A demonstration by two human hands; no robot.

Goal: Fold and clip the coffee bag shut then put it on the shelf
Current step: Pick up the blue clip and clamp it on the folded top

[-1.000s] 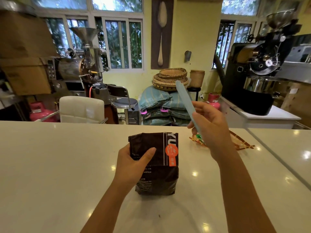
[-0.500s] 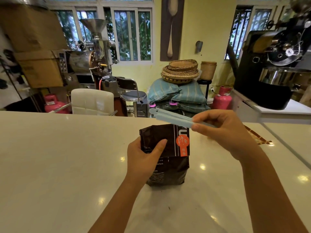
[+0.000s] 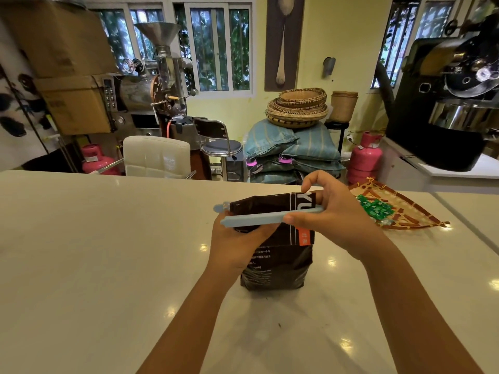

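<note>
A dark brown coffee bag (image 3: 278,263) with an orange label stands upright on the white counter (image 3: 102,252), its top folded over. My left hand (image 3: 233,244) grips the folded top at its left side. My right hand (image 3: 334,220) holds the hinge end of a long light-blue bag clip (image 3: 253,220). The clip lies level across the fold, one arm in front of the bag and the other arm's tip showing behind the left edge. The two arms stand slightly apart.
A triangular woven tray (image 3: 405,211) with green packets lies on the counter right of the bag. Behind the counter are a white chair (image 3: 156,155), a stool, stacked sacks with baskets, pink gas cylinders and coffee roasters. No shelf shows in view.
My right hand swung the clip from upright to level and lowered it over the bag's folded top. My left hand kept its grip on the fold.
</note>
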